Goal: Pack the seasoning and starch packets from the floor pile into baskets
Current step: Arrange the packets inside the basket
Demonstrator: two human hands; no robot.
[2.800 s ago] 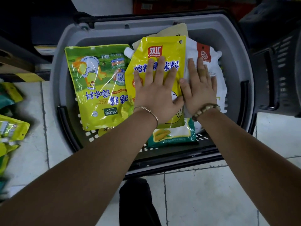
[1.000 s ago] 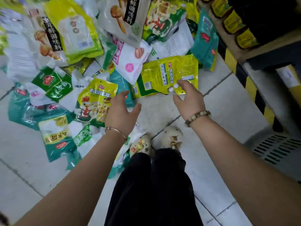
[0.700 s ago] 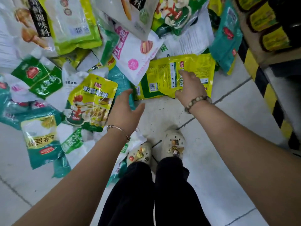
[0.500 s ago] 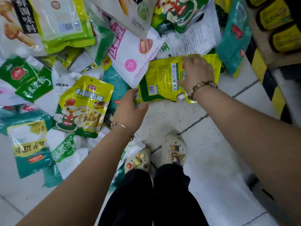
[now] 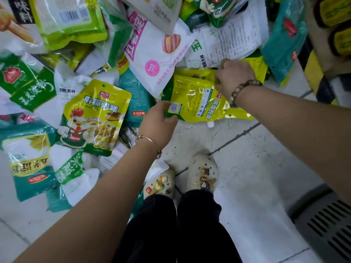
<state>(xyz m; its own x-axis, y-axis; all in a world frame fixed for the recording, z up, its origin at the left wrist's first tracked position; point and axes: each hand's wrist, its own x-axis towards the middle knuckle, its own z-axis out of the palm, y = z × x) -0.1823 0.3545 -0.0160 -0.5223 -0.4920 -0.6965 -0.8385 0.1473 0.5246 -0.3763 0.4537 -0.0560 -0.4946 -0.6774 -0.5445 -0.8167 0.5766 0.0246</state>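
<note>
1. Now my right grip is clamped on the far edge of the yellow chicken-seasoning packet, fingers curled over it. Half a second ago it was only settling there, and a second ago it was spread and reaching.
2. My left grip has come in over the bare floor tile and is spread, thumb apart, with its fingertips at the packet's barcode corner. I cannot tell whether they touch it yet.
3. The packet lies at the near rim of the floor pile, its near edge on the tile and one far corner tucked under a white-and-pink packet. A second yellow packet seems to sit right beneath it, so I may be taking two.
4. The view has swung off the grey basket, where I was pressing packets flat. Only its slatted corner shows at lower right.
5. I judge that load settled and the next pick begun. The packet must be drawn free of its neighbours and carried right to the basket. Much of the pile remains.
</note>
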